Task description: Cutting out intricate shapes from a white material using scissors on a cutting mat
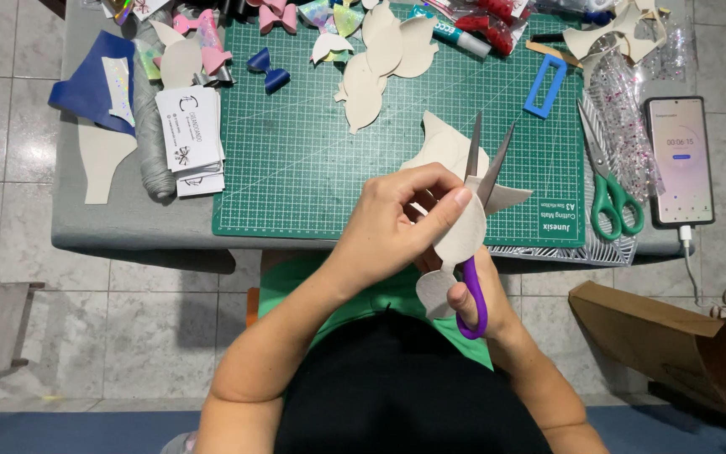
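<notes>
My left hand (397, 220) pinches a cream-coloured cut-out shape (457, 240) over the near edge of the green cutting mat (313, 160). My right hand (485, 290) sits below it, fingers through the purple handles of scissors (474, 294). The scissor blades (485, 160) point away from me, spread apart, with the cream piece between and beneath them. Part of my right hand is hidden behind the cream shape.
Several cream cut-outs (380, 59), small bows (269, 71), a stack of white cards (190, 134), green-handled scissors (611, 181), a blue rectangular frame (545, 84) and a phone (680, 160) lie on the grey table (128, 223). A brown paper bag (674, 345) stands on the floor at right.
</notes>
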